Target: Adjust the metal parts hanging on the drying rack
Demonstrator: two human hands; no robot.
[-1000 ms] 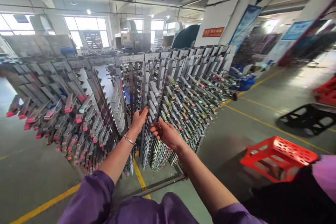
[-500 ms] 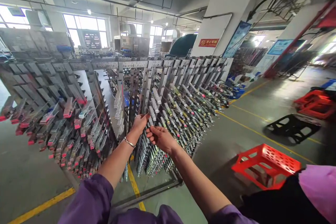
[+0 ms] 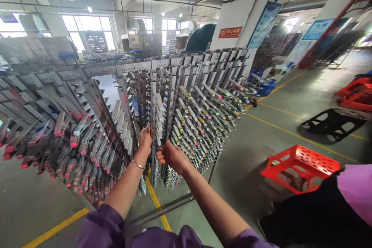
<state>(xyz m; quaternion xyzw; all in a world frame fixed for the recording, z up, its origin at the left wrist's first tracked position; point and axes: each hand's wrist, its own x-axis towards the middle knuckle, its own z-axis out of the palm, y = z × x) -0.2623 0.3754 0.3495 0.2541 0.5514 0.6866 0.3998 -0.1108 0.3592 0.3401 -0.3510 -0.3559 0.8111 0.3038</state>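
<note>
Factory floor is stretching out grey with a yellow painted floor line (image 3: 155, 201) running underneath, and closest in, both purple-sleeved arms are reaching forward. Left hand (image 3: 145, 139) is pinching one of the small metal parts on the tall grey metal hanging rack (image 3: 162, 85), fingers closed on it as far as I can tell. Right hand (image 3: 171, 157) is curling loosely just beside it, near the same column, can't tell if it's actually holding anything.

Risk-wise: those rows of clipped pieces are sitting tightly packed, so I'd guess a tug could be knocking a neighbour loose onto the floor, or a sleeve could be snagging a hook. Off to the right a red plastic perforated crate (image 3: 300, 166) is sitting, with a black plastic pallet (image 3: 331, 124) further back.
</note>
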